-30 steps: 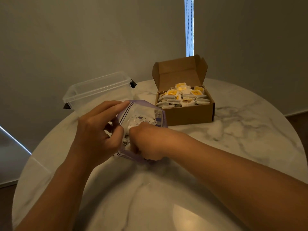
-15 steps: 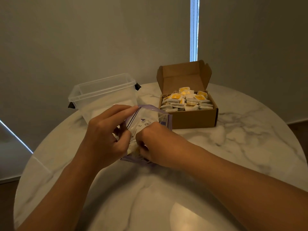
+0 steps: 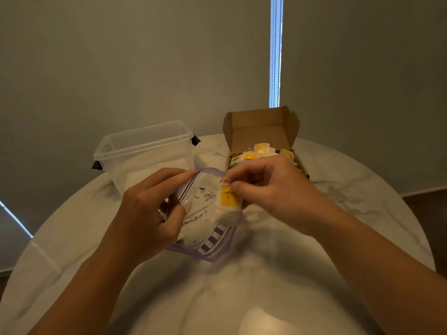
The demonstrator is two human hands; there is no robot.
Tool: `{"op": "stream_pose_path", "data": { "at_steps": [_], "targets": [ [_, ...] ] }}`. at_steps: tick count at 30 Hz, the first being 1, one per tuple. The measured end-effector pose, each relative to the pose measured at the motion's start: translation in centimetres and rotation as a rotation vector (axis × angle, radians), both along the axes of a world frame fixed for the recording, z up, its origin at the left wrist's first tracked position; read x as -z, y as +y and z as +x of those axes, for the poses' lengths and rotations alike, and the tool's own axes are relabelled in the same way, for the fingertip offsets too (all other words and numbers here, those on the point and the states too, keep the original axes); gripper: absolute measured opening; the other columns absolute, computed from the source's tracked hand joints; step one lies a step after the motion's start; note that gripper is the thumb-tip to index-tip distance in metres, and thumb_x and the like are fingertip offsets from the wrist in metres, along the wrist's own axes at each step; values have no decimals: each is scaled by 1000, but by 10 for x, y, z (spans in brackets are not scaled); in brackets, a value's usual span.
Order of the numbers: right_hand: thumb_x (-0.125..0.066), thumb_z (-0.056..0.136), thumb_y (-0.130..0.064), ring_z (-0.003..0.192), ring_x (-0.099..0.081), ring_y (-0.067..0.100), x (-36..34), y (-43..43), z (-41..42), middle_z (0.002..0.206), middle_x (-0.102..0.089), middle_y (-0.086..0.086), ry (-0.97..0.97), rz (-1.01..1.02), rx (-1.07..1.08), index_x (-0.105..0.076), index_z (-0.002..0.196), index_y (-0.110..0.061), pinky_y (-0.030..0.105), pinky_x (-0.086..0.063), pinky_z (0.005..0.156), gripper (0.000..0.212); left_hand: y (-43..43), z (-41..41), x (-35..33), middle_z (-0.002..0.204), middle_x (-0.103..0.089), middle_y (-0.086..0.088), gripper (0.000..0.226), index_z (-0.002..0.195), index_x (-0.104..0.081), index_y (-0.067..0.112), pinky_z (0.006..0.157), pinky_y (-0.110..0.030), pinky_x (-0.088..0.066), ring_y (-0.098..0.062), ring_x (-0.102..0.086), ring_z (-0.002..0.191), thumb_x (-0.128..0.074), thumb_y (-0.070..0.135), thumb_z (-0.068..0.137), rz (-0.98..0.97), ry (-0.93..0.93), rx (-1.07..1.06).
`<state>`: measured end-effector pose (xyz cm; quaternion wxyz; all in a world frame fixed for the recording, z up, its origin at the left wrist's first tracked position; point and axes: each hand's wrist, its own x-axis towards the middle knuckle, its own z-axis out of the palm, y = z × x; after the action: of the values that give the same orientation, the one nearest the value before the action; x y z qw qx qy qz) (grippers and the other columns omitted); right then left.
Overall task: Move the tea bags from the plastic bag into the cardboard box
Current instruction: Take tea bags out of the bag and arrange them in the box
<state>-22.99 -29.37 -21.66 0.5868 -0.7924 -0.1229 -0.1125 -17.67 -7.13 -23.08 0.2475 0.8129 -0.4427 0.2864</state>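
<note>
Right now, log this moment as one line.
left hand: holds plastic bag | right hand: pinches tea bag beside bag mouth | cardboard box: open, part filled | step: drop pending

1. I see one support surface: a round table (image 3: 338, 238) with a white, grey-veined marble top.
2. A clear plastic container (image 3: 145, 151) stands on the far left of the top, open side up.
3. A cardboard box (image 3: 262, 131) stands to the right of the container and apart from it, with its lid flap upright.
4. A plastic bag (image 3: 208, 238) sits nearer me, in front of the gap between them. Its lower edge appears to meet the top.
</note>
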Motion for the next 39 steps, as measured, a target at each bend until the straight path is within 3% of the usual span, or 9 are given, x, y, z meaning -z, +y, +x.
{"op": "stream_pose_path", "data": {
  "at_steps": [7, 12, 16, 20, 22, 26, 30, 35, 39],
  "targets": [
    [-65, 90, -9, 89, -70, 12, -20, -63, 35, 97, -72, -2, -63, -28, 292, -74, 95, -19, 22, -58, 67, 15, 1, 3, 3, 114, -64, -2, 48, 122, -63, 1, 67, -7, -52, -16, -64, 97, -47, 28, 86, 0, -1, -9],
    [-66, 90, -10, 84, -67, 10, -14, -87, 73, 91, -69, -8, -28, -200, 445, -73, 89, -24, 30, -61, 72, 16, 0, 2, 3, 115, -63, 0, 48, 121, -63, 1, 64, -9, -53, -16, -65, 95, -46, 28, 85, 9, -3, -7],
    [-66, 91, -9, 81, -68, 11, -9, -93, 91, 94, -71, -4, 16, -332, 444, -75, 96, -19, 25, -59, 67, 15, -1, 2, 2, 114, -63, -2, 49, 121, -63, 0, 66, -5, -51, -10, -62, 93, -46, 27, 85, 4, -7, -12],
    [-70, 87, -11, 75, -58, 1, -6, -91, 101, 97, -69, -4, -12, -584, 461, -75, 102, -15, 10, -42, 60, 16, 0, 2, 2, 114, -64, -2, 49, 121, -64, -1, 67, -7, -52, -11, -61, 92, -45, 27, 85, -1, -11, -19],
    [-72, 86, -12, 77, -58, 3, -4, -90, 102, 98, -69, -1, -47, -642, 504, -73, 106, -14, 9, -39, 61, 21, 0, 2, 2, 113, -64, -3, 49, 121, -64, 0, 67, -7, -52, -11, -61, 91, -45, 28, 85, -3, -21, -19],
    [-71, 87, -12, 86, -61, 9, -4, -90, 95, 104, -71, 2, -131, -648, 566, -72, 110, -14, 18, -46, 73, 23, 0, 1, 0, 113, -62, -1, 48, 121, -64, 0, 67, -8, -52, -7, -56, 95, -43, 24, 85, -24, -44, -4],
    [-67, 89, -13, 82, -61, 7, 1, -83, 84, 97, -72, -1, -140, -685, 466, -75, 103, -15, 11, -42, 62, 16, 3, 2, -2, 115, -63, -3, 48, 124, -61, 2, 65, -13, -54, -7, -58, 93, -46, 22, 84, -11, -24, 15],
    [-63, 90, -13, 80, -62, 12, 8, -75, 77, 92, -73, 1, -146, -748, 432, -77, 96, -17, 23, -46, 63, 16, 12, -1, -7, 115, -63, -2, 45, 125, -61, 5, 58, -19, -54, -7, -61, 87, -49, 19, 83, 20, 2, 72],
    [-64, 92, -16, 72, -57, 3, 1, -65, 63, 91, -70, -4, -242, -675, 448, -75, 103, -17, 9, -36, 58, 16, 17, -2, -11, 115, -64, -1, 45, 124, -62, 6, 52, -24, -52, -7, -61, 82, -50, 17, 83, 91, -7, 80]
  ]
}}
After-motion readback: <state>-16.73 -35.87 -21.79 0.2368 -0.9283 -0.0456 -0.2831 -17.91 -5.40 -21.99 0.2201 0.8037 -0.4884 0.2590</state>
